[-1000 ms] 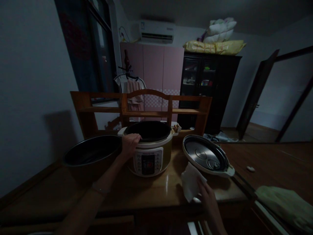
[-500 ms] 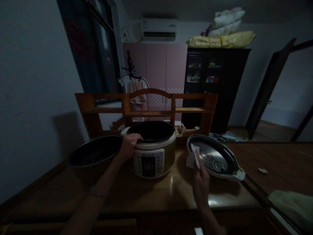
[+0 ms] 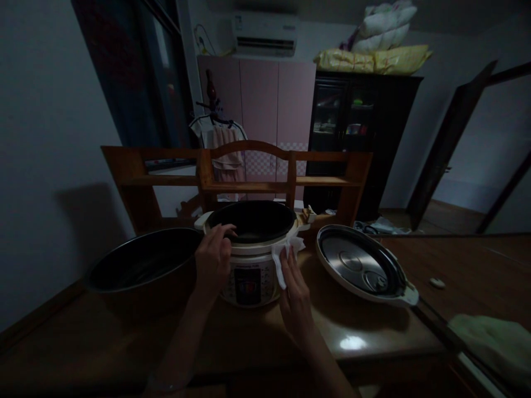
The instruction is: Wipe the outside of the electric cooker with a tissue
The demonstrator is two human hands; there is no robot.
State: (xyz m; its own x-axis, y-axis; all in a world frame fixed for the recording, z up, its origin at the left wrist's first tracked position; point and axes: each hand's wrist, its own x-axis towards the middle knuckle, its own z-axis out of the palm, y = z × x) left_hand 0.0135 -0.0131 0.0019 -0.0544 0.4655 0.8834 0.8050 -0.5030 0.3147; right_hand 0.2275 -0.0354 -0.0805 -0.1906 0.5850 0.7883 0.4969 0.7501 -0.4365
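An electric pressure cooker (image 3: 251, 283) with a white front panel stands on the wooden desk, its top uncovered and its inside dark. My left hand (image 3: 213, 257) is at the front left of its rim, fingers bent over the edge. My right hand (image 3: 296, 298) holds a white tissue (image 3: 282, 255), its fingers pressing it against the cooker's front right side, just below the rim. The detached lid (image 3: 360, 262) lies on the right, its metal inner side facing up. On the left is the dark inner pot (image 3: 145, 260), partly behind my left forearm.
A low wooden shelf unit (image 3: 249, 187) stands behind the cooker. The wall (image 3: 50, 182) closes off the left side. To the right are a small white object (image 3: 437, 283) and a pale cloth-like bundle (image 3: 489, 340). A pink wardrobe (image 3: 257, 105) is farther back.
My right hand has moved left with the tissue, from in front of the lid to the cooker's side. My left hand stays near the rim, its wrist now lower. The view has shifted slightly.
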